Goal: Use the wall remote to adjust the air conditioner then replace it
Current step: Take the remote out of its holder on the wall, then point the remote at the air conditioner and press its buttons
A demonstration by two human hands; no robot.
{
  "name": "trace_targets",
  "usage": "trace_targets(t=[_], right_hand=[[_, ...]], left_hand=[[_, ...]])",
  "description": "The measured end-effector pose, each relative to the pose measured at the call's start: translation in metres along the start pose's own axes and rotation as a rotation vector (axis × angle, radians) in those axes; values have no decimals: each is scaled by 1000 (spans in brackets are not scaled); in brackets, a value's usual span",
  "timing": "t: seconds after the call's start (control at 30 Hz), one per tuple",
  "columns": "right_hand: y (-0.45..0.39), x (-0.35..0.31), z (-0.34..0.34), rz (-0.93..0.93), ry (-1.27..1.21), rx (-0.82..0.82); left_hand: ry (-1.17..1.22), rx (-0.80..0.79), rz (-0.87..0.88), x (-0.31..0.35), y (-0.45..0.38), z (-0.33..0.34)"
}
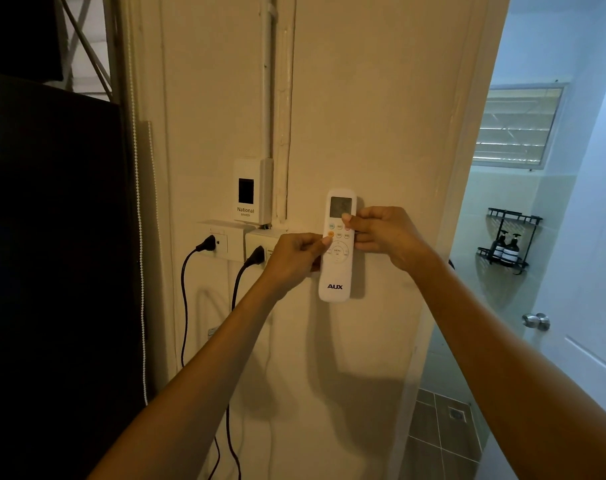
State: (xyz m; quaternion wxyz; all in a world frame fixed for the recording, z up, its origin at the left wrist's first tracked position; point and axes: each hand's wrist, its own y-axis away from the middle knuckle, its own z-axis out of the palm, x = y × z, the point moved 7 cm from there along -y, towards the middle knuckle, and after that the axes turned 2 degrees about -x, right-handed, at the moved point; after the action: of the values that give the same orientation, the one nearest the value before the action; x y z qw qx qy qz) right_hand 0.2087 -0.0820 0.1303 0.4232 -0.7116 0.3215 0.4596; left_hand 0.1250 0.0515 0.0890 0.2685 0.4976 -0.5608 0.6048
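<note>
both my hands are up at the wall [381, 116], one on each side of the white remote [337, 271], which stands upright flat against the cream wall with its screen at the top and the letters aux near its bottom end. my left hand [293, 259] has its fingers curled in and pinches the remote's left edge, the thumb lying across the front by the orange button at the level of the round dial. my right hand [388, 235] grips the right edge a little higher, thumb tip resting on the front just under the screen, the other fingers folded round the side toward the wall. so both hands are closed on the remote; whether it sits in a holder behind it i cannot tell, since the remote and my fingers cover that spot.

just left of the remote is a white breaker box [252, 190] with a dark window, and below it two sockets side by side. a black plug [206, 244] sits in the left socket and another black plug [256, 255] in the right one, partly behind my left hand, their cords hanging down the wall. further left is a dark curtain [52, 237] with a bead chain [142, 271] running down its edge.

to the right an open doorway shows a bathroom: a louvred window [519, 126] up high, a black corner rack [509, 240] holding two dark pump bottles [506, 251], grey floor tiles, and a door with a round metal knob [536, 321].
</note>
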Motion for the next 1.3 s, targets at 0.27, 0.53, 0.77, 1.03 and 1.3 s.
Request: trace_targets(t=[0.27, 0.53, 0.77, 1.03, 1.3], right_hand=[[29, 8, 19, -8, 5, -162], [81, -7, 60, -6, 23, -218], [150, -31, 104, -42, -3, -183], [255, -58, 159, -49, -85, -179], [318, -109, 179, -85, -103, -187]], left_hand=[[78, 14, -51, -11, 22, -10], [95, 37, -59, 3, 78, -41], [115, -2, -44, 32, 159, -78], [86, -16, -87, 61, 265, -118], [48, 15, -39, 112, 326, -141]])
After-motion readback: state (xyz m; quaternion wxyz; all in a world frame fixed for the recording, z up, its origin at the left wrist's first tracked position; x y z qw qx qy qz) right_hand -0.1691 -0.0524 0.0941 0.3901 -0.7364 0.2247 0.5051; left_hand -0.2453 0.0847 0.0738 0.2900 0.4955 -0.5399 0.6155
